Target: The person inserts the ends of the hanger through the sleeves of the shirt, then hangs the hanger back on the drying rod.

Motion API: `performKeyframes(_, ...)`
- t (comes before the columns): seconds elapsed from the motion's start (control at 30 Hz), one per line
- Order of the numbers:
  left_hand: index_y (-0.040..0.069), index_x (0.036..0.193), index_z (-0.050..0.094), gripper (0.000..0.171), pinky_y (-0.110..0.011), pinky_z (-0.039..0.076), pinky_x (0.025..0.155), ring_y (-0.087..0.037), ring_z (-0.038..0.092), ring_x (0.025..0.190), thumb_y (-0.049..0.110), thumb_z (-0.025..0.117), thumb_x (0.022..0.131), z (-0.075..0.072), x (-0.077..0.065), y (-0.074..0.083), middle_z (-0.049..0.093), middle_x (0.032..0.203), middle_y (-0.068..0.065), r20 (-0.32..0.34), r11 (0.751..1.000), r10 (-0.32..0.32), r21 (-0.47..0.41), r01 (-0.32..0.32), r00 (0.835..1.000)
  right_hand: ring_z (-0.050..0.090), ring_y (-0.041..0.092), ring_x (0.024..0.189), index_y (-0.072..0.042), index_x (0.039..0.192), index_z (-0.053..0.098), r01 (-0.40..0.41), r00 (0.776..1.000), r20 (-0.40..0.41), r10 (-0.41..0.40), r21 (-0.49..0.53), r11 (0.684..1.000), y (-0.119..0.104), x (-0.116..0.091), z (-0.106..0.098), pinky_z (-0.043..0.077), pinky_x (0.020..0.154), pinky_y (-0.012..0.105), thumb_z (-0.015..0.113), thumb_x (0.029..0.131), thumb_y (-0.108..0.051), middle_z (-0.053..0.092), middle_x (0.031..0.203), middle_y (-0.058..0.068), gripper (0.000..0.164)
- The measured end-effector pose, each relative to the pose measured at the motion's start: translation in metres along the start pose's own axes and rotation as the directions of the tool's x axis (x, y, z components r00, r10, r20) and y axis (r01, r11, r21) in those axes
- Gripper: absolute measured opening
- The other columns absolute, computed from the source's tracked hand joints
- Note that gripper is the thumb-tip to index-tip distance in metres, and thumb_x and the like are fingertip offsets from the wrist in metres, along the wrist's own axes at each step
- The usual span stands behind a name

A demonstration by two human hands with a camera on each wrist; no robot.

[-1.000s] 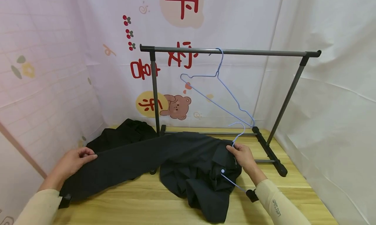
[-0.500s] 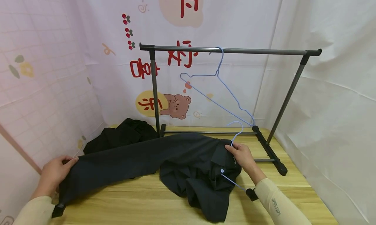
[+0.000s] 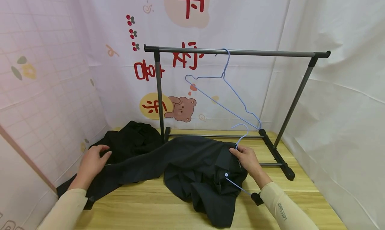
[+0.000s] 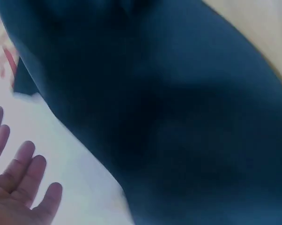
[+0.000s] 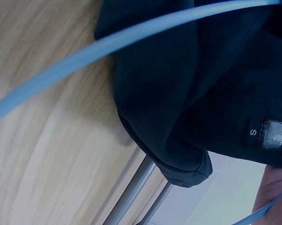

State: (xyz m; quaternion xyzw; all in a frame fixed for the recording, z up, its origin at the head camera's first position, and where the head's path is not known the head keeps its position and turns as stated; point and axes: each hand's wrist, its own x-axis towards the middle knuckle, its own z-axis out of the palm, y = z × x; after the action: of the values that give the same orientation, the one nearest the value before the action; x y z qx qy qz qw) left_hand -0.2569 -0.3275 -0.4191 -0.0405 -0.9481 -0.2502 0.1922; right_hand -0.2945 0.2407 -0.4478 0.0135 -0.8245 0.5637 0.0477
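Wood tabletop (image 3: 144, 205) under the metal rack (image 3: 270, 53), bare strip showing along rack's right foot. In front of rack, black shirt (image 3: 192, 160), lower edge loose, sleeve (image 3: 129, 171) extending left past rack's left post. Blue hanger (image 5: 145, 29) at collar. Left of rack, left hand (image 3: 92, 161) over sleeve, fingers apart; before rack's right half, right hand (image 3: 248, 159) pinching collar and hanger.

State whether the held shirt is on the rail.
Off: the right hand holds the shirt; its hanger's hook stands free below the rail.

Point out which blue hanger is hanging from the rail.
The upper hanger, hooked over the rail with nothing on it. The lower hanger is off the rail, partly hidden by the black shirt, beside the right fingers.
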Motion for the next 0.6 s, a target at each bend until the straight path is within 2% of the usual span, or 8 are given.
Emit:
performKeyframes(0.1, -0.007, 0.118, 0.063, 0.029, -0.06, 0.044, 0.087, -0.046, 0.056, 0.104, 0.013, 0.063, 0.098, 0.02, 0.012, 0.036, 0.06, 0.116, -0.029, -0.01, 0.997, 0.062, -0.043, -0.063, 0.998, 0.05, 0.017, 0.063, -0.001, 0.077, 0.058, 0.001, 1.0, 0.006, -0.001, 0.004, 1.0, -0.002, 0.0, 0.001, 0.043, 0.058, 0.028, 0.067, 0.097, -0.03, 0.052, 0.066, 0.0, 0.036)
performKeyframes(0.17, -0.004, 0.12, 0.064, 0.029, -0.058, 0.044, 0.09, -0.043, 0.057, 0.107, 0.015, 0.062, 0.099, 0.034, 0.02, 0.06, 0.061, 0.119, -0.025, 0.008, 0.993, 0.09, -0.073, -0.089, 0.996, 0.05, 0.017, 0.062, -0.001, 0.078, 0.058, 0.0, 1.0, 0.011, 0.0, 0.007, 1.0, -0.002, 0.0, 0.002, 0.043, 0.057, 0.028, 0.067, 0.096, -0.03, 0.052, 0.066, 0.0, 0.036)
performKeyframes(0.27, -0.001, 0.124, 0.065, 0.032, -0.056, 0.043, 0.096, -0.04, 0.056, 0.114, 0.021, 0.062, 0.1, 0.056, 0.031, 0.098, 0.062, 0.124, -0.021, 0.051, 0.985, 0.118, -0.132, -0.111, 0.992, 0.05, 0.017, 0.061, 0.0, 0.077, 0.057, 0.006, 1.0, 0.021, -0.007, 0.021, 1.0, -0.004, -0.001, 0.003, 0.043, 0.055, 0.028, 0.067, 0.096, -0.03, 0.051, 0.066, 0.001, 0.036)
performKeyframes(0.37, 0.001, 0.13, 0.063, 0.038, -0.054, 0.042, 0.1, -0.038, 0.056, 0.118, 0.026, 0.062, 0.1, 0.078, 0.039, 0.128, 0.062, 0.128, -0.019, 0.116, 0.976, 0.134, -0.19, -0.11, 0.984, 0.049, 0.017, 0.061, -0.001, 0.076, 0.055, 0.011, 1.0, 0.026, -0.012, 0.032, 0.999, -0.004, -0.001, 0.005, 0.042, 0.055, 0.028, 0.068, 0.096, -0.029, 0.049, 0.066, 0.001, 0.037)
performKeyframes(0.47, 0.003, 0.141, 0.053, 0.048, -0.054, 0.04, 0.103, -0.038, 0.052, 0.125, 0.028, 0.06, 0.101, 0.094, 0.045, 0.146, 0.057, 0.136, -0.019, 0.21, 0.968, 0.122, -0.24, -0.07, 0.97, 0.049, 0.017, 0.061, -0.002, 0.075, 0.055, 0.018, 0.999, 0.028, -0.019, 0.046, 0.999, -0.005, 0.0, 0.008, 0.042, 0.055, 0.028, 0.068, 0.095, -0.03, 0.048, 0.066, 0.001, 0.037)
performKeyframes(0.6, 0.008, 0.152, 0.037, 0.056, -0.055, 0.032, 0.109, -0.038, 0.042, 0.135, 0.026, 0.056, 0.103, 0.105, 0.052, 0.155, 0.046, 0.148, -0.019, 0.319, 0.948, 0.083, -0.318, 0.024, 0.944, 0.05, 0.018, 0.061, -0.003, 0.075, 0.057, 0.031, 0.999, 0.04, -0.034, 0.068, 0.997, -0.007, 0.001, 0.013, 0.043, 0.056, 0.028, 0.069, 0.095, -0.03, 0.05, 0.066, 0.002, 0.036)
